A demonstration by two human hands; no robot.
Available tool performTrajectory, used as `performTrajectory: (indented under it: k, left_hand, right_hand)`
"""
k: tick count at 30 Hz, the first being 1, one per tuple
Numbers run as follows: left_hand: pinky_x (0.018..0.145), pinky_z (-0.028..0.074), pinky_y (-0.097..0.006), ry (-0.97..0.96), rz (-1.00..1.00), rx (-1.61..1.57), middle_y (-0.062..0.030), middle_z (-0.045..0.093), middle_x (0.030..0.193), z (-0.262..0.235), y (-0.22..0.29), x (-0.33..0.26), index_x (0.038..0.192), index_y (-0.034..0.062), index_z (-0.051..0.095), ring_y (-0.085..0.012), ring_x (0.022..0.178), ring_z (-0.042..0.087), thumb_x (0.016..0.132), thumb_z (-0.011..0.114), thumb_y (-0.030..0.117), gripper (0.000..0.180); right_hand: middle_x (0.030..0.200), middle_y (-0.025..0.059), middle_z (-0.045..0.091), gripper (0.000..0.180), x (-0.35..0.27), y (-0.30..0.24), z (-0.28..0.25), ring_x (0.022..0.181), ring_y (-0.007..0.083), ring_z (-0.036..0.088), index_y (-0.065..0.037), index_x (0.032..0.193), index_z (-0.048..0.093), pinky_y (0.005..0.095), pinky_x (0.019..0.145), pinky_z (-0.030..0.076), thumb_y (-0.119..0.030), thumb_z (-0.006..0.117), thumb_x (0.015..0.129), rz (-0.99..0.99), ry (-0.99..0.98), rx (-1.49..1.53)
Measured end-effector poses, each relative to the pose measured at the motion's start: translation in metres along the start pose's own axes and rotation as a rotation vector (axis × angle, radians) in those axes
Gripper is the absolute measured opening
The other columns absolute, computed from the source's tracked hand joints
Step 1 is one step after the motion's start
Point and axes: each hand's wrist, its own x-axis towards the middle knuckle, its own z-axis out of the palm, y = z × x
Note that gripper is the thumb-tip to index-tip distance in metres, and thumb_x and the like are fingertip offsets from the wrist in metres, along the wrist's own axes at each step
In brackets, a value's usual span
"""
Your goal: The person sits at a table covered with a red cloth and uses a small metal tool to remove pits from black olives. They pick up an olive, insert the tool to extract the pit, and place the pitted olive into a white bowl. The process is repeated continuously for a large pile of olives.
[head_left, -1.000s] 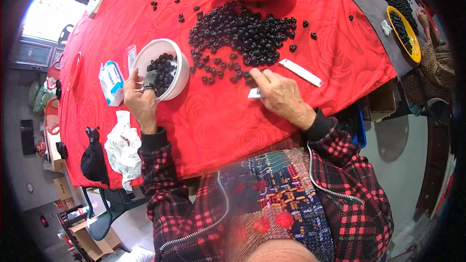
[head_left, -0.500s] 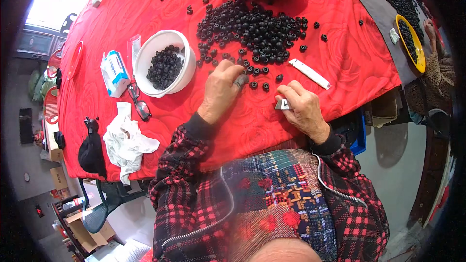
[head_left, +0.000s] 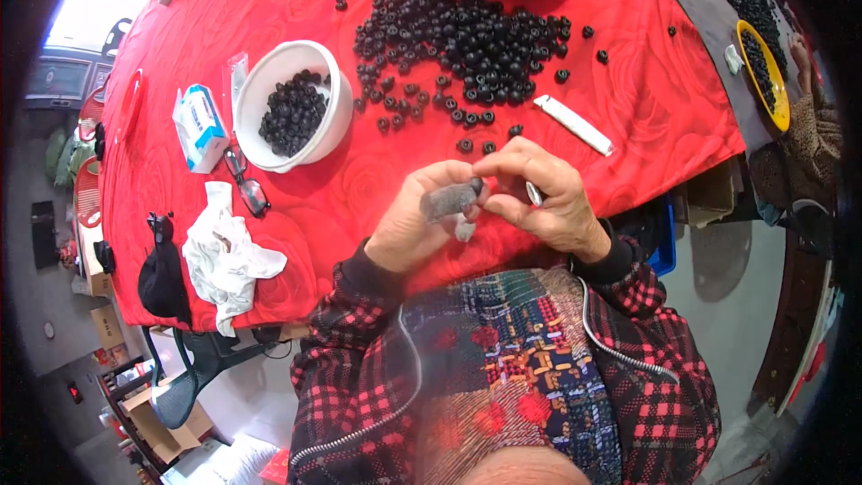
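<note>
My hands meet just above the near part of the red tablecloth (head_left: 359,189). Closed fingers of my left hand (head_left: 404,229) pinch a small round black part (head_left: 476,185), mostly covered by fingertips; grey wrapping covers one finger. My right hand (head_left: 561,202) is also closed, its fingertips against that part, with a small flat silvery-white piece (head_left: 534,194) between its fingers. Beyond them spreads a heap of black ring-like parts (head_left: 467,36), several lying loose at its near edge. To the left, a white bowl (head_left: 337,121) contains more of these parts.
Left of the bowl are a blue-and-white packet (head_left: 199,130), eyeglasses (head_left: 251,193), a white cloth (head_left: 229,251) and a black cap-like item (head_left: 164,274). A long white packet (head_left: 575,126) lies right of the heap. Another person's hand (head_left: 799,52) is near a yellow tray (head_left: 779,112).
Both hands have drawn nearer to me and together. My left hand has left the heap's edge with a black part in its fingers. The view has shifted slightly.
</note>
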Motion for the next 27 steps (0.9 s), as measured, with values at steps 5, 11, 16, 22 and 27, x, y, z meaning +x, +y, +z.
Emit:
performTrajectory:
  k: [5, 11, 16, 22, 27]
  left_hand:
    - [0.057, 0.048, -0.024, 0.026, -0.142, -0.079, -0.0053, 0.062, 0.087, 0.007, -0.01, -0.003, 0.103, 0.0017, 0.058, -0.0114, 0.073, 0.058, 0.091, 0.055, 0.02, 0.022]
    - [0.058, 0.048, -0.024, -0.091, -0.233, -0.057, -0.005, 0.061, 0.086, 0.001, -0.011, -0.005, 0.103, 0.0, 0.058, -0.0105, 0.072, 0.059, 0.091, 0.056, 0.019, 0.023]
    - [0.058, 0.048, -0.024, -0.2, -0.238, -0.051, -0.0053, 0.061, 0.086, -0.004, -0.01, -0.003, 0.102, -0.0009, 0.06, -0.0109, 0.073, 0.059, 0.091, 0.054, 0.016, 0.021]
    - [0.058, 0.048, -0.024, -0.034, -0.115, -0.06, -0.0057, 0.062, 0.084, 0.018, -0.008, -0.006, 0.103, -0.0015, 0.061, -0.0115, 0.069, 0.059, 0.092, 0.053, 0.014, 0.02]
    - [0.06, 0.05, -0.024, -0.004, -0.062, 0.054, -0.0063, 0.063, 0.089, 0.028, -0.008, -0.017, 0.109, -0.004, 0.06, -0.0118, 0.071, 0.06, 0.091, 0.057, 0.011, 0.024]
  right_hand:
    - [0.088, 0.0053, 0.056, 0.031, -0.008, 0.008, -0.001, 0.076, 0.0135, 0.054, -0.001, 0.103, 0.065, 0.026, 0.069, 0.044, 0.001, 0.071, 0.073, -0.039, -0.07, 0.07]
    - [0.084, 0.0082, 0.059, 0.032, -0.009, 0.002, -0.007, 0.076, 0.0177, 0.059, -0.001, 0.099, 0.066, 0.0285, 0.067, 0.047, 0.001, 0.074, 0.068, -0.092, -0.119, 0.029]
    - [0.079, 0.0088, 0.059, 0.031, -0.007, 0.002, -0.01, 0.069, 0.0224, 0.06, -0.004, 0.098, 0.067, 0.032, 0.059, 0.046, 0.0, 0.074, 0.068, -0.119, -0.138, 0.042]
    - [0.073, 0.0095, 0.057, 0.036, -0.013, -0.009, -0.002, 0.062, 0.0231, 0.058, 0.0, 0.098, 0.067, 0.0322, 0.052, 0.044, -0.001, 0.077, 0.064, -0.314, 0.082, -0.202]
    - [0.067, 0.0076, 0.057, 0.034, -0.014, -0.02, -0.003, 0.056, 0.0209, 0.056, 0.001, 0.096, 0.066, 0.0328, 0.048, 0.042, -0.003, 0.077, 0.064, -0.428, 0.111, -0.393]
